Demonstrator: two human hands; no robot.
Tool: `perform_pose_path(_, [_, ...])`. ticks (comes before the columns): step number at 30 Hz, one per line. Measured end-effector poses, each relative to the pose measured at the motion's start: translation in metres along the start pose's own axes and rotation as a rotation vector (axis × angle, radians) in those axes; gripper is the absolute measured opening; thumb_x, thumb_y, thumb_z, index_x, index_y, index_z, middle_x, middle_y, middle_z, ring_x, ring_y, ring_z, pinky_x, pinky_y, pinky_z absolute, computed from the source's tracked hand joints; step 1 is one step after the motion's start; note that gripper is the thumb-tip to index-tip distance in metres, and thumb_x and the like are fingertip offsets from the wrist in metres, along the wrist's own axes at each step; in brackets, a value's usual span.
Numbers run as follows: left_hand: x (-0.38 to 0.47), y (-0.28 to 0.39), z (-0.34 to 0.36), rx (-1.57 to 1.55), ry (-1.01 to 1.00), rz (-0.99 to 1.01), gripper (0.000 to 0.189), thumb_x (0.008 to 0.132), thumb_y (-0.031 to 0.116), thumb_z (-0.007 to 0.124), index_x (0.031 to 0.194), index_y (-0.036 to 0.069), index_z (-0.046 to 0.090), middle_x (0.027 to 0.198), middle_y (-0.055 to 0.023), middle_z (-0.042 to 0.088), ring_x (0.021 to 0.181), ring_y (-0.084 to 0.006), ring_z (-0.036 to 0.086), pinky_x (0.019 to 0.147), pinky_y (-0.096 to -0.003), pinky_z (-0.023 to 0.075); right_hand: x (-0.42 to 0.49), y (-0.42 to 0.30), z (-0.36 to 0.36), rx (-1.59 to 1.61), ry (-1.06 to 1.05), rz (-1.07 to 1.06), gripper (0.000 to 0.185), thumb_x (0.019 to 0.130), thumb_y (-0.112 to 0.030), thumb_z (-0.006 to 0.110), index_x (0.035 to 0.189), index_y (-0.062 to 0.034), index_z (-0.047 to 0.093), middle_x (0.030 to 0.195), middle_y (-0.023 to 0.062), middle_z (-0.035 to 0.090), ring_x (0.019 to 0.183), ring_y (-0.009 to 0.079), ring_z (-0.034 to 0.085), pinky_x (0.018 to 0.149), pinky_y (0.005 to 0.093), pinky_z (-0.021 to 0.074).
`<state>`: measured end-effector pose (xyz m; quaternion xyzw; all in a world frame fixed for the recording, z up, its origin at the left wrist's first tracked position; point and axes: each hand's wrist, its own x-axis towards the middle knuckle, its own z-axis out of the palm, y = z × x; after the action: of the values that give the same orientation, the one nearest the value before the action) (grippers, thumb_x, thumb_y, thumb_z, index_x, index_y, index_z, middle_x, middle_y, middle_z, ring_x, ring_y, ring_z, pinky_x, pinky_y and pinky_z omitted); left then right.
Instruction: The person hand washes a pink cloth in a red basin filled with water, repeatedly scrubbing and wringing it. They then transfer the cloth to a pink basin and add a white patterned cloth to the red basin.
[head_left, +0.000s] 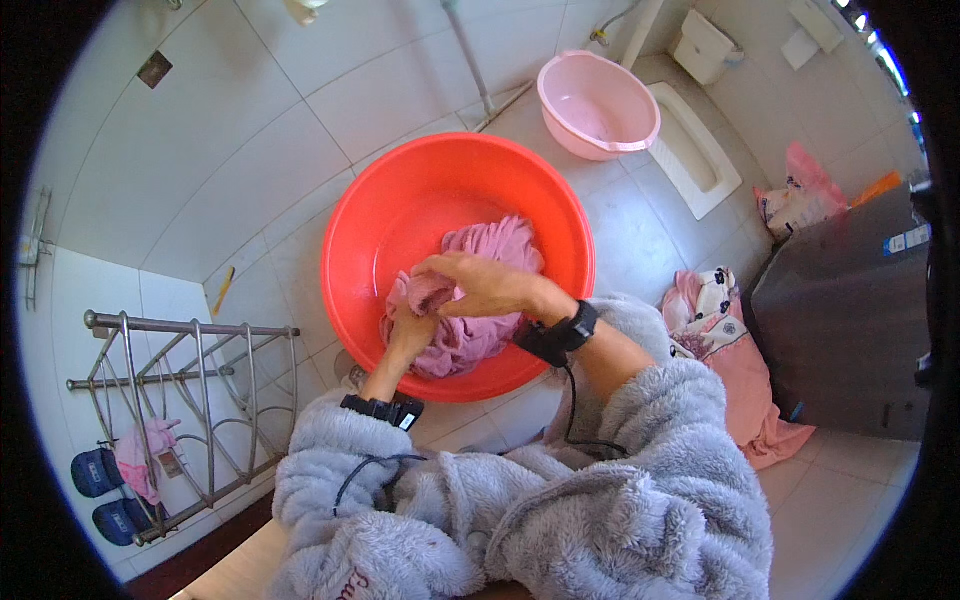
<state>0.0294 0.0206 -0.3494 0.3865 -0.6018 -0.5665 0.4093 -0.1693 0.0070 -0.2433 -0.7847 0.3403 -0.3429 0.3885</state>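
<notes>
A large red plastic basin (390, 195) stands on the tiled floor before me, with a bunched pink cloth (480, 341) inside it. My left hand (412, 330) is closed around the left part of the cloth. My right hand (484, 285) lies over the cloth near my left hand, its thumb and fingers about a raised fold; its fingertips are partly hidden, so its hold on the fold is unclear. Both wrists wear black straps with cables. The rest of the cloth lies heaped against the basin's right and near sides.
A pink basin (596, 105) stands beyond, beside a squat toilet (697, 150). Pink fabrics (735, 360) lie on the floor at right, next to a dark appliance-like box (840, 315). A metal rack (195, 330) with a pink cloth and blue slippers (97, 472) are at left.
</notes>
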Motion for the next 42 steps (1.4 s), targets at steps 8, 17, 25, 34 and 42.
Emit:
perform_pose_path(8, [-0.076,0.032,0.018,0.414,-0.405,0.04,0.04,0.071,0.014,0.065,0.109,0.003,0.069,0.097,-0.0241,0.07,0.095,-0.0406,0.068,0.083,-0.0434,0.0537,-0.025,0.113,0.022,-0.444,0.022,0.678,0.051,0.091,-0.051,0.062,0.094,-0.0007,0.071,0.088,0.0232,0.071,0.086,0.0408,0.069,0.074,0.0502,0.0534])
perform_pose_path(17, [-0.158,-0.006,0.017,0.712,-0.393,-0.134,0.04,0.071,0.025,0.074,0.104,0.003,0.071,0.09,-0.0245,0.07,0.086,-0.0383,0.07,0.078,-0.0447,0.0543,-0.135,0.14,0.196,-0.464,-0.061,0.818,0.042,0.083,-0.037,0.068,0.106,-0.0018,0.067,0.119,0.0316,0.062,0.102,0.0425,0.068,0.078,0.0511,0.0567])
perform_pose_path(25, [-0.202,-0.033,0.035,0.673,-0.095,-0.207,0.053,0.07,0.037,0.081,0.103,-0.004,0.07,0.095,-0.0269,0.071,0.093,-0.041,0.069,0.08,-0.0465,0.0547,-0.188,0.109,0.16,0.05,0.256,1.008,0.047,0.076,-0.028,0.077,0.105,0.0065,0.063,0.096,0.0193,0.069,0.083,0.0266,0.068,0.065,0.0379,0.0547])
perform_pose_path(34, [-0.247,0.044,0.085,-0.133,0.124,-0.048,0.047,0.089,0.015,0.073,0.131,0.001,0.059,0.127,-0.0122,0.064,0.117,-0.0214,0.063,0.097,-0.0339,0.0508,-0.215,-0.033,0.112,0.752,0.569,0.51,0.034,0.091,-0.02,0.07,0.116,0.0004,0.06,0.102,0.0031,0.062,0.09,0.0134,0.058,0.078,0.0312,0.0485])
perform_pose_path(42, [-0.184,0.154,0.067,-0.127,0.254,0.239,0.056,0.093,0.005,0.067,0.144,0.006,0.043,0.149,-0.0097,0.044,0.135,-0.0215,0.047,0.112,-0.0335,0.0402,-0.111,-0.234,-0.005,0.467,0.484,-0.149,0.012,0.095,-0.015,0.062,0.1,-0.0053,0.057,0.089,-0.0037,0.054,0.079,0.0061,0.052,0.067,0.0228,0.0437])
